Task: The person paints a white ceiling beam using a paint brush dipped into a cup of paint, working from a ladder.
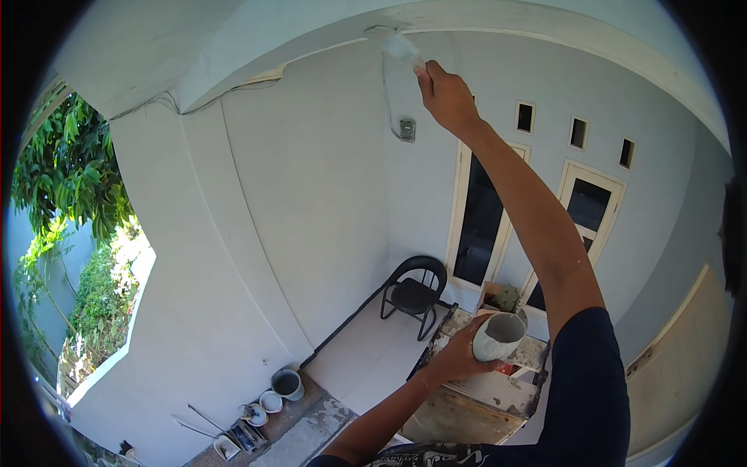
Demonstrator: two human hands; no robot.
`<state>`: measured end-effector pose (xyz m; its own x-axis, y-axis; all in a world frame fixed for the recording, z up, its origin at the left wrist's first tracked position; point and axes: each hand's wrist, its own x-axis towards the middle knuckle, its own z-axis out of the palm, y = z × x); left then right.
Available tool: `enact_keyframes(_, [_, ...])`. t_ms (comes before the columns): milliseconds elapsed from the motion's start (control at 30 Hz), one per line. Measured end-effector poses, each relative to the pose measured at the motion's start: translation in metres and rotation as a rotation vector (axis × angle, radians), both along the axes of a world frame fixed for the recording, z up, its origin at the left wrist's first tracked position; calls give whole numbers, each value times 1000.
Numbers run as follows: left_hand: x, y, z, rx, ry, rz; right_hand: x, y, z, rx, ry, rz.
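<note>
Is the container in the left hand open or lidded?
Open: the container in the left hand has no lid, and its grey inside shows.

Between right hand (450, 97) and left hand (461, 356): open air, passable.
Above: beam (467, 19) closes the way.
Floor (350, 366): 1 chair (414, 296) and buckets (296, 395) are obstacles.

Pale grey-white walls (280, 171) enclose a porch with a light tiled floor (350, 350). Against the far wall stands a black chair (415, 295), its back curved. To its right, two cream-framed windows (480, 222) hold dark glass, with three small vents (577, 133) above. An electric meter (408, 130) hangs further left. At the far left, daylight falls on leafy greenery (70, 156); at the right is a pale wooden door (677, 373).
</note>
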<state>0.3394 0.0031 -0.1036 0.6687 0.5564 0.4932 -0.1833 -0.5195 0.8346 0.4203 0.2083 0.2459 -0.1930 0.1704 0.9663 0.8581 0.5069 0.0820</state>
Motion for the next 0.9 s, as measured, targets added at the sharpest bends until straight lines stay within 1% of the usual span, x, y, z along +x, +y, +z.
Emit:
enact_keyframes(100, [-1,-1,0,18,-17,-3,17,35,-13,-15,86,-3])
enact_keyframes(167, [-1,-1,-3,19,-7,2,22,30,-18,-4,121,-4])
enact_keyframes(233, [0,2,-5,31,-13,8,14,-9,-23,-152,-17,-14])
enact_keyframes(267, [1,2,-9,41,-21,10,8,-27,-24,-147,-29,-17])
enact_keyframes(333, [1,4,-7,53,-30,7,-5,-53,-24,-57,-132,35])
enact_keyframes(367, [-1,2,-5,50,-31,8,-6,-53,-20,15,-122,110])
enact_keyframes(400, [0,0,-4,43,-31,9,-2,-50,-13,9,-121,107])
enact_keyframes(467, [3,1,-5,42,-27,9,4,-38,2,-76,75,-54])
enact_keyframes(500, [2,2,-7,54,-26,12,9,-26,-3,-67,98,-13])
enact_keyframes(567, [3,4,-9,25,-23,14,31,9,-9,-87,151,-44])
enact_keyframes(633, [-1,-2,-1,-60,-2,-26,32,8,-24,-118,208,-76])
enact_keyframes(700, [0,1,-10,2,-6,6,28,-3,-35,-141,64,-6])
enact_keyframes(733, [3,3,-13,52,-9,33,19,-17,-34,-127,55,-4])
enact_keyframes(800, [2,5,-13,54,-18,17,-9,-58,-30,-161,-60,24])
enact_keyframes(833, [1,5,-10,62,-19,14,-16,-70,-25,-87,-93,58])
enact_keyframes(867, [1,2,-8,64,-20,9,-15,-66,-19,-85,-94,58])
enact_keyframes(900, [-1,0,-2,52,-21,6,-13,-59,-9,-72,-2,88])
